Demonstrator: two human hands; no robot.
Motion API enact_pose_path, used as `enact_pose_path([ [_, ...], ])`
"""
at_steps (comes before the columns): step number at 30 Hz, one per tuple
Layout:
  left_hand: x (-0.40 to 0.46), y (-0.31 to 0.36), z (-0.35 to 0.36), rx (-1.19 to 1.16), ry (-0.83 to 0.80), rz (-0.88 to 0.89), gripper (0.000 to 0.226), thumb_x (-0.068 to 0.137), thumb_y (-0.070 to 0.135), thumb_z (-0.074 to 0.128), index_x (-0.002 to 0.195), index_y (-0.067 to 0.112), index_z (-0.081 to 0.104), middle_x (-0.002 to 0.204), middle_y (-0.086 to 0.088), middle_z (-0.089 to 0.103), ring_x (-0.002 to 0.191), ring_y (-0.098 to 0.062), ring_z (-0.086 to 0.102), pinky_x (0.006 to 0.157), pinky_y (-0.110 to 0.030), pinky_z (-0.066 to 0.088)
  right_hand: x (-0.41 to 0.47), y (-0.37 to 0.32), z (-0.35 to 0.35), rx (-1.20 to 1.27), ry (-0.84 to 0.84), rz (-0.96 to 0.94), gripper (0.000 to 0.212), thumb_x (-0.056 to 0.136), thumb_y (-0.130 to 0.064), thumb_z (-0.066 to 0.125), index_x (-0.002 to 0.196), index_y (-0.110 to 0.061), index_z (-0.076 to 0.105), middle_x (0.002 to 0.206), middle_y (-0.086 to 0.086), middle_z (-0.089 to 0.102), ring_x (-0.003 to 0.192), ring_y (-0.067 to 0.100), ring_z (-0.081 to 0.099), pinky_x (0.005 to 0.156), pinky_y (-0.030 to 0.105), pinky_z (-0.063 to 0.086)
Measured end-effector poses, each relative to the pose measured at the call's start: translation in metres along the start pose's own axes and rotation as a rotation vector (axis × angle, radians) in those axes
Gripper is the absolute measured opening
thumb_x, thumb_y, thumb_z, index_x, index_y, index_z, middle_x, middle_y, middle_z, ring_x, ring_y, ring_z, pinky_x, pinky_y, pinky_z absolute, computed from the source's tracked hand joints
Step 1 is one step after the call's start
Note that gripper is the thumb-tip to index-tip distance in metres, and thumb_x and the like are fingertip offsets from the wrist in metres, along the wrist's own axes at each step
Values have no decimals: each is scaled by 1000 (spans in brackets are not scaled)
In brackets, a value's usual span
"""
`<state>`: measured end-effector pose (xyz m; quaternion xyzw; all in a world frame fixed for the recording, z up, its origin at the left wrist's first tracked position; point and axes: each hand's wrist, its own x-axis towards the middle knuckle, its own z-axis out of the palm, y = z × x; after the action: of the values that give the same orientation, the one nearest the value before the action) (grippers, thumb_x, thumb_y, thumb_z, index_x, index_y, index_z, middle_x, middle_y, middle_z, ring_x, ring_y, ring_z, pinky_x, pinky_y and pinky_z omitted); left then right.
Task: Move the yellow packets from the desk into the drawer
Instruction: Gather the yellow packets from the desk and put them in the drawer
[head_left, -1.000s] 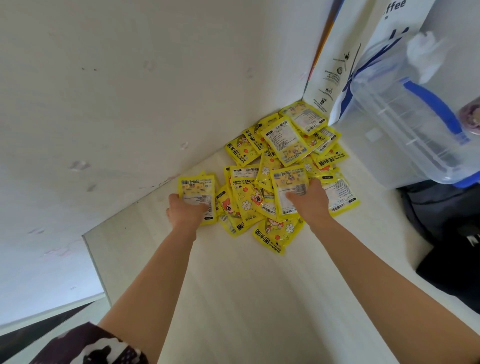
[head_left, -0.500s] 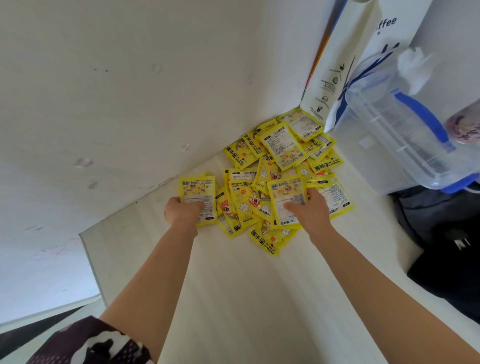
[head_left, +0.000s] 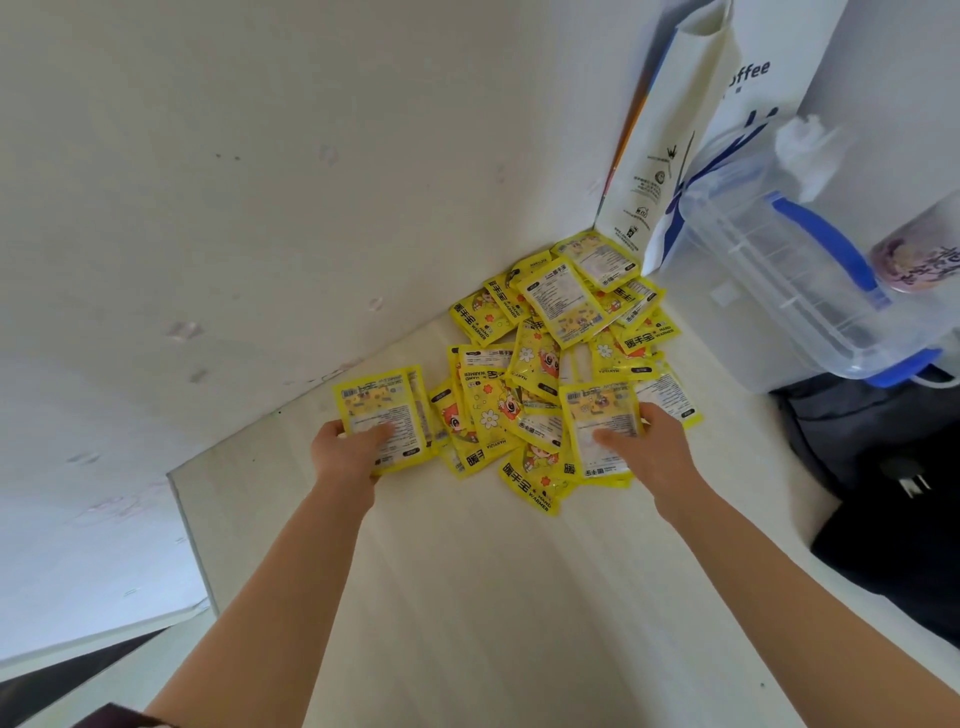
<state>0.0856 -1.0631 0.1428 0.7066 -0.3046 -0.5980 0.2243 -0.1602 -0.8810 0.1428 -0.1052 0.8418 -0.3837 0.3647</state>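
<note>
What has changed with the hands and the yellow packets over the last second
Little. The left hand holds the same small stack of packets at the pile's left edge, and the right hand the same packet on the pile; neither has lifted clear of the desk. Only the camera shifted slightly. The clear box and paper bag stayed put.

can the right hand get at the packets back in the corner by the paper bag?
Probably not yet: the right hand already holds a packet, though nothing blocks the corner packets beside the paper bag.
</note>
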Motion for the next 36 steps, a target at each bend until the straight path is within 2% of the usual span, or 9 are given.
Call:
enact_pose_path([
  [4, -17, -5, -11, -55, -8, -4, 40, 79, -3, 73, 112, 10, 53, 101, -11, 65, 79, -27, 66, 84, -49, 54, 6, 7, -20, 9, 26, 11, 29, 73, -13, 79, 97, -17, 63, 96, 7, 69, 90, 29, 67, 85, 46, 55],
  [12, -42, 0, 7, -123, -151, -1, 50, 80, -5, 71, 124, 8, 50, 110, -13, 68, 96, -33, 68, 89, -54, 53, 32, 7, -53, 44, 77, 19, 23, 74, -13, 78, 95, -13, 68, 96, 13, 72, 87, 30, 69, 84, 45, 56],
  [15, -48, 2, 26, -47, -234, -9, 40, 80, -5, 70, 117, 6, 60, 109, -14, 71, 97, -33, 69, 90, -51, 54, 44, 6, -60, 1, 95, 10, 21, 75, -14, 77, 93, -13, 68, 95, 13, 72, 87, 31, 69, 84, 46, 56],
  [18, -55, -8, 47, 69, -296, -3, 27, 81, -3, 70, 105, 8, 68, 102, -13, 73, 93, -32, 71, 87, -48, 56, 56, 8, -63, -171, 123, -7, 21, 77, -21, 74, 92, -10, 64, 94, 13, 69, 87, 33, 66, 75, 39, 53],
  [21, -54, -23, 67, 182, -205, 61, 21, 81, 3, 71, 92, 20, 68, 95, -6, 74, 89, -28, 71, 85, -47, 57, 67, 11, -61, -351, 134, 0, 35, 76, -35, 72, 96, -8, 62, 100, 16, 65, 92, 37, 62, 81, 46, 52],
  [24, -49, -30, 82, 265, -105, 87, 17, 79, 12, 74, 87, 24, 64, 93, -1, 73, 88, -27, 70, 84, -50, 57, 70, 14, -59, -385, 118, -5, 36, 78, -36, 72, 98, -8, 60, 103, 16, 64, 97, 36, 60, 84, 46, 51],
  [27, -51, -31, 92, 274, -107, 39, 19, 79, 11, 74, 90, 23, 63, 94, -2, 72, 86, -27, 70, 80, -49, 59, 69, 16, -56, -362, 124, -19, 36, 81, -31, 71, 102, -5, 58, 105, 17, 62, 97, 35, 60, 74, 37, 49],
  [31, -52, -36, 94, 216, -107, -28, 26, 79, 10, 74, 100, 24, 65, 92, -2, 72, 84, -27, 71, 75, -44, 58, 68, 20, -53, -347, 113, -21, 39, 78, -32, 73, 101, -4, 61, 104, 18, 63, 93, 35, 61, 73, 37, 49],
  [36, -53, -40, 91, 162, -140, -38, 25, 82, 6, 72, 98, 23, 64, 92, -2, 72, 86, -26, 70, 84, -47, 56, 61, 26, -51, -242, 115, -20, 35, 77, -28, 75, 99, -4, 63, 99, 15, 66, 90, 33, 63, 76, 40, 53],
])
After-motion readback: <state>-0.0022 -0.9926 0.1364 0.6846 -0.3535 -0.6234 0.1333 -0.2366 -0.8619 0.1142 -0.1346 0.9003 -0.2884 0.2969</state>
